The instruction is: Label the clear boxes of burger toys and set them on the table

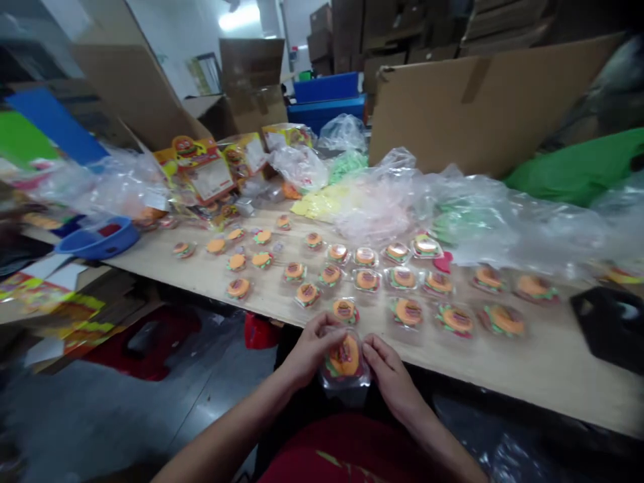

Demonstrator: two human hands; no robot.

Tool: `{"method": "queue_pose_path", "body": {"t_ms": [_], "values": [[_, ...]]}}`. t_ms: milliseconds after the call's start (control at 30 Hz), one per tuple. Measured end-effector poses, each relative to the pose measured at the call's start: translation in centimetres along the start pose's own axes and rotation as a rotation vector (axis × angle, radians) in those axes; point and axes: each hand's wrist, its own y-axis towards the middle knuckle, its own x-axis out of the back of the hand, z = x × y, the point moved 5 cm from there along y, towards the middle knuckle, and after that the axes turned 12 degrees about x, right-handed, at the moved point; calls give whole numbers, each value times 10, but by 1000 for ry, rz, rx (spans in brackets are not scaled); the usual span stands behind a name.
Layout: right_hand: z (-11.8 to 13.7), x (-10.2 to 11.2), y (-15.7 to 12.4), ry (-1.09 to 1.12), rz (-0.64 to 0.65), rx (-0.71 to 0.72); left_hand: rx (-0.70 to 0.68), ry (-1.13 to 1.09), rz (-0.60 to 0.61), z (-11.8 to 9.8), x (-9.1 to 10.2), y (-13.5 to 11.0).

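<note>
Both my hands hold one small burger-shaped toy in a clear plastic bag [345, 362] just in front of the table's near edge. My left hand [308, 349] pinches the bag's left side, its fingers curled over the top. My right hand [390, 372] grips the right side with closed fingers. Several more bagged burger toys [367, 278] lie in rows on the wooden table [543, 362] just beyond my hands.
Crumpled clear plastic bags [453, 208] and printed yellow packaging cards [201, 164] lie at the table's back. A blue bowl [98, 241] sits at the left end, a black object [611, 322] at the right. Cardboard boxes [483, 100] and blue crates [327, 87] stand behind.
</note>
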Motion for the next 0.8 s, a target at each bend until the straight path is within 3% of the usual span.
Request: {"method": "queue_pose_path", "body": {"t_ms": [100,200,300,367,433,533,633,800], "values": [[-5,-35,13,-3,178,-26,-22,85,-101,-6,45,-11],[-8,-61,21,-15,336,-46,-102,268,-315,-27,105,-3],[-15,-71,25,-80,367,-81,-185,353,-532,-53,168,19],[-20,-74,27,-136,367,-104,-225,411,-641,-64,198,37],[-24,-76,27,-181,371,-113,-264,480,-717,-69,213,51],[-29,-79,27,-218,384,-123,-347,574,-794,-77,215,63],[-35,-78,27,-263,375,-131,-384,606,-903,-100,229,65],[-41,-81,28,-316,400,-166,-172,487,-1125,-153,301,68]]}}
